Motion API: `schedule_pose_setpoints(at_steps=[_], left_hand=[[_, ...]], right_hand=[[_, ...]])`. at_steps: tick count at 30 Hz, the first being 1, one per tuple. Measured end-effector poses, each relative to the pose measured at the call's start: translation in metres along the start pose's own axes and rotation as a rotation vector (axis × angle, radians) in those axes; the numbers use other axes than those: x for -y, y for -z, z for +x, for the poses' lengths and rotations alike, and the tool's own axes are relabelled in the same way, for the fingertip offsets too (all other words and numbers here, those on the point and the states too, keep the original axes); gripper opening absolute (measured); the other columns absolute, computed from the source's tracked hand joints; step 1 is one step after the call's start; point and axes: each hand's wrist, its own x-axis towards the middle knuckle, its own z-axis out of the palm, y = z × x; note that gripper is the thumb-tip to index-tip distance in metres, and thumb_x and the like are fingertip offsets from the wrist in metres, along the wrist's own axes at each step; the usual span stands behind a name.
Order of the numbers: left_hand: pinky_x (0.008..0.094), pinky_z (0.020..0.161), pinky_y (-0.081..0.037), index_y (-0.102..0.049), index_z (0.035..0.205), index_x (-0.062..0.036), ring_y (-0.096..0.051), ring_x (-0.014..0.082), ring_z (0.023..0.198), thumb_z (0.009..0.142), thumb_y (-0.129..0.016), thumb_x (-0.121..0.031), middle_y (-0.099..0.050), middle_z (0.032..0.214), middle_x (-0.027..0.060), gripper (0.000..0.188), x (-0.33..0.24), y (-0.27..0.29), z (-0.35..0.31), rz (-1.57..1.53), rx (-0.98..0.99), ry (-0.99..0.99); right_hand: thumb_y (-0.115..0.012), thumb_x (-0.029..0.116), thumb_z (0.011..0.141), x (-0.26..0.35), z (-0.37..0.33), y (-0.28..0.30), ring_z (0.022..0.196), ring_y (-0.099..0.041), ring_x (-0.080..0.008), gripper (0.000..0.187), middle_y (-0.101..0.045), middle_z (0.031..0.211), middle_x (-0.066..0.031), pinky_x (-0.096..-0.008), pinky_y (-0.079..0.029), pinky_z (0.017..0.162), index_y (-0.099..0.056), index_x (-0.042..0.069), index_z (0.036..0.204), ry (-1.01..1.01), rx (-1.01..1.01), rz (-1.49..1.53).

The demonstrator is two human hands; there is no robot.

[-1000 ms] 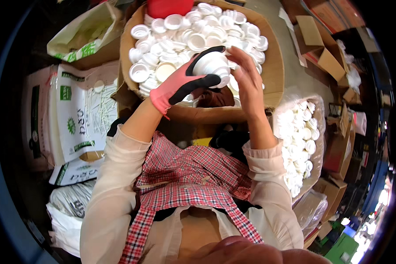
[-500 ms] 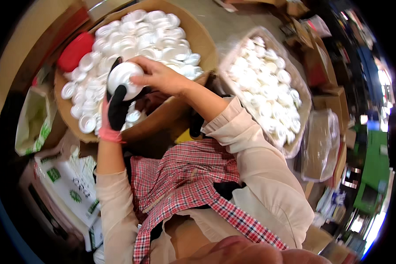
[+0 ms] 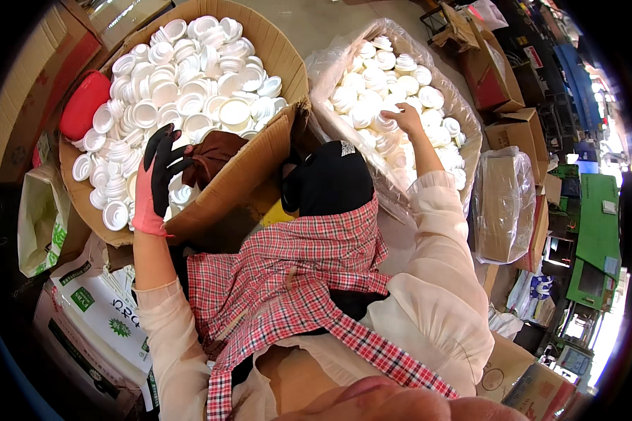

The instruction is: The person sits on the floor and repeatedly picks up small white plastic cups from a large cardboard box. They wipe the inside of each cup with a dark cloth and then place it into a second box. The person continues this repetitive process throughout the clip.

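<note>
My left hand (image 3: pixel 163 179), in a pink glove with black fingers, hovers over the near side of a large cardboard box (image 3: pixel 260 158). Its fingers are apart and hold nothing. Round white plastic lids (image 3: pixel 190 104) are heaped in that box, and a brown cloth (image 3: pixel 219 154) lies just right of the gloved fingers. My bare right hand (image 3: pixel 406 119) reaches over a second box, lined with clear plastic (image 3: pixel 323 91). More white lids (image 3: pixel 372 91) fill it. The right fingers are spread above the lids with none in their grasp; whether a fingertip touches one I cannot tell.
A red round object (image 3: pixel 84 105) rests at the left rim of the large box. Beside it stands a white-green bag (image 3: pixel 41 217). Printed white sacks (image 3: pixel 98 302) lie at lower left. A plastic-wrapped carton (image 3: pixel 502 203) and more cartons (image 3: pixel 495 77) line the right side.
The white lid held between both hands has left them. My right hand has swung right to the lined box, while my left hand has opened and lowered slightly. The whole view has shifted.
</note>
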Motion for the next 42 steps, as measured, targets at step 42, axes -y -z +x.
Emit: schedule_pose_setpoints(at_steps=[42], left_hand=[[0.0511, 0.095, -0.05, -0.044, 0.125, 0.0066, -0.056, 0.0373, 0.114, 0.082, -0.054, -0.008, -0.052, 0.126, 0.0223, 0.047, -0.005, 0.062, -0.021, -0.83, 0.012, -0.222]], right_hand=[[-0.059, 0.02, 0.08, 0.322, -0.09, -0.243, 0.07, -0.061, -0.0394, 0.015, -0.063, 0.08, -0.018, -0.0483, -0.048, 0.064, -0.06, 0.005, 0.078, 1.439, 0.233, -0.439]])
